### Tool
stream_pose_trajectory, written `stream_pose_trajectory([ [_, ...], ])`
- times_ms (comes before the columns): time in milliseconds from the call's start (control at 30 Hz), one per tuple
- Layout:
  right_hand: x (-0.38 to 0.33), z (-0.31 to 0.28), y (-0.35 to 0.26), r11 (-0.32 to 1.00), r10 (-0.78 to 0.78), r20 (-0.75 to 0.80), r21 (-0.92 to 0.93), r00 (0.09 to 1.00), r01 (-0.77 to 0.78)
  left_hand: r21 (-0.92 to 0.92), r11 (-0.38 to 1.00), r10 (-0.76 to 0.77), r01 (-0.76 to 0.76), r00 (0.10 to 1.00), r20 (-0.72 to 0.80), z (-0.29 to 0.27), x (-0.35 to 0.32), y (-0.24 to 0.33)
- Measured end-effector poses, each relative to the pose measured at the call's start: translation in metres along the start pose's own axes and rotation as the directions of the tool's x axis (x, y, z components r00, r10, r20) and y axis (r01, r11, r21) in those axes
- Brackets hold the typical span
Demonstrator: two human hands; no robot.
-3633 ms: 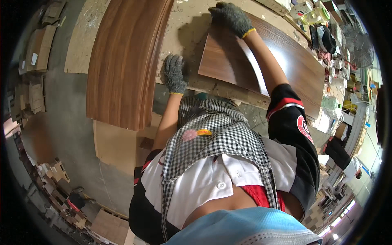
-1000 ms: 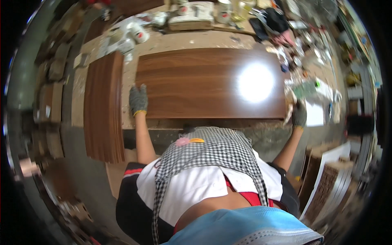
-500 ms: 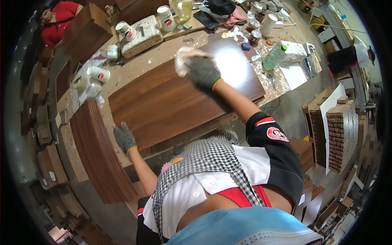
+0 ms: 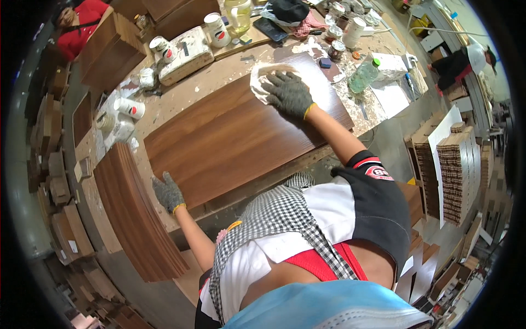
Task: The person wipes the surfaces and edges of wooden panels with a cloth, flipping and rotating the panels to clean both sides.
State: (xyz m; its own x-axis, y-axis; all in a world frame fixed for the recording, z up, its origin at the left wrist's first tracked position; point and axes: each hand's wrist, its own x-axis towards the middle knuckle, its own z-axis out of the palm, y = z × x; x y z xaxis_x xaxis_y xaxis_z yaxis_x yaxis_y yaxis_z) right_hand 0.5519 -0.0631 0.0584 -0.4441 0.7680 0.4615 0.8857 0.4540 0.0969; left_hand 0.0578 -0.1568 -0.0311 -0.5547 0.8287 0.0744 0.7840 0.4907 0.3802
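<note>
A long brown wood-grain board (image 4: 219,142) lies slantwise on the worktable, and light glares off its far right part. My right hand (image 4: 287,93), in a dark grey knit glove, holds a whitish cloth (image 4: 262,82) pressed under it against the board's far right portion; the cloth's edge shows left of and beyond the fingers. At the board's near left corner rests my left hand (image 4: 169,193), gloved alike, its fingers stretched out along the edge with nothing in them. Just left of it is a stack of brown wood-grain boards (image 4: 134,214).
Past the board stand paper cups (image 4: 217,30), a paint-spattered block (image 4: 187,61), a pitcher (image 4: 238,16) and a phone (image 4: 270,31). A green bottle (image 4: 364,75) and small jars (image 4: 336,50) sit to the right. Stacked cardboard (image 4: 457,170) stands beyond the table; a person in red is at far left.
My right hand has shifted right with the cloth, which now lies flatter on the board. My left hand stays at the board's left edge. The view has shifted slightly.
</note>
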Motion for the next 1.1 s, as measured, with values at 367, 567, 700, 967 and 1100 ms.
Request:
stream_pose_trajectory([
  [367,-0.045,-0.017,0.115,0.811,0.583,0.322,-0.287,0.746,-0.51,0.05,0.998,0.035,-0.035,0.999,0.01,0.0,0.005,0.007],
  [567,-0.07,-0.047,-0.01,0.968,0.208,0.091,0.125,0.974,-0.218,0.319,0.934,0.224,-0.16,0.959,-0.174,0.019,0.01,-0.003],
  [700,-0.139,-0.045,0.048,0.776,0.605,0.106,0.145,0.789,-0.614,0.133,0.821,0.571,-0.556,0.795,-0.203,0.017,0.01,0.105],
  [967,-0.16,-0.037,0.112,0.185,0.705,0.501,0.554,0.502,-0.812,-0.075,0.555,0.83,-0.828,0.545,0.122,0.138,0.035,0.336],
  [1100,-0.14,-0.027,0.138,-0.007,0.672,0.639,0.512,0.375,-0.859,-0.15,0.614,0.756,-0.775,0.523,0.394,0.107,0.007,0.375],
])
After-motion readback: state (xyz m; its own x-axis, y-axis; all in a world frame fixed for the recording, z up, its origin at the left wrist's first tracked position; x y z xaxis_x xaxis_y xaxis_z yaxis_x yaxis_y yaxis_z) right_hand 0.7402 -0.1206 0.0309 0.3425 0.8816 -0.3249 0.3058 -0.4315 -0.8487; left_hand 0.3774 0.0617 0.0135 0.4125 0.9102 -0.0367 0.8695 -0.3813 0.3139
